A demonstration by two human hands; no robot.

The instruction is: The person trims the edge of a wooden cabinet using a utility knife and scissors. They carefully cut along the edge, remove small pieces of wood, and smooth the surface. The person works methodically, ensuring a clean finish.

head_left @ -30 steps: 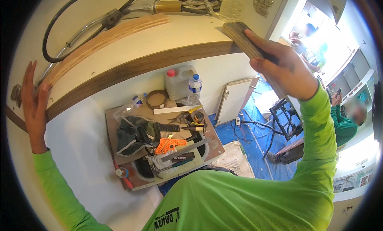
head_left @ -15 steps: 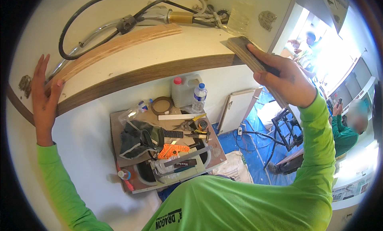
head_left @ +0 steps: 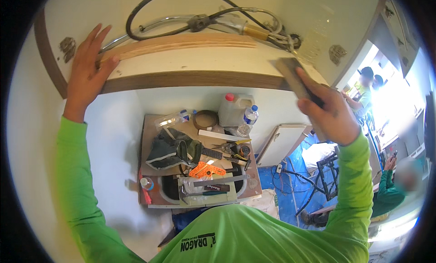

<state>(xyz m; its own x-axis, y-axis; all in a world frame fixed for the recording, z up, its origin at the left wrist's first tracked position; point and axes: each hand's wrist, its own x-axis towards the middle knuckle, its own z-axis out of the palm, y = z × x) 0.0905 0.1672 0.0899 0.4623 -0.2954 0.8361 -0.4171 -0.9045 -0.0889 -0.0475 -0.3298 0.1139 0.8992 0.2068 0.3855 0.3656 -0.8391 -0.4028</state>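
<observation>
My left hand [head_left: 88,74] is open, its fingers apart, at the left end of a white cabinet shelf [head_left: 181,65] with a brown front edge. Its thumb lies by the end of some long pale wooden strips [head_left: 190,41] on the shelf; whether it presses on them, I cannot tell. My right hand [head_left: 334,115] grips a short piece of board [head_left: 287,71], dark on one face. The board is tilted, with its upper end in front of the shelf's right part; contact with the edge is unclear. Behind the strips lie a black hose [head_left: 131,20] and a metal pipe fitting [head_left: 197,23].
Below stands a small work table [head_left: 150,126] with a dark cloth bag [head_left: 170,149], an orange tool [head_left: 206,170], pliers and tape. A jug [head_left: 230,112] and a water bottle [head_left: 247,120] stand at its back. Blue sheeting [head_left: 293,172] covers the floor; a person [head_left: 386,190] is at right.
My view has swung left, so the shelf and table sit farther right in the picture. The board in my right hand stands slightly steeper. My left hand stays by the strips' end.
</observation>
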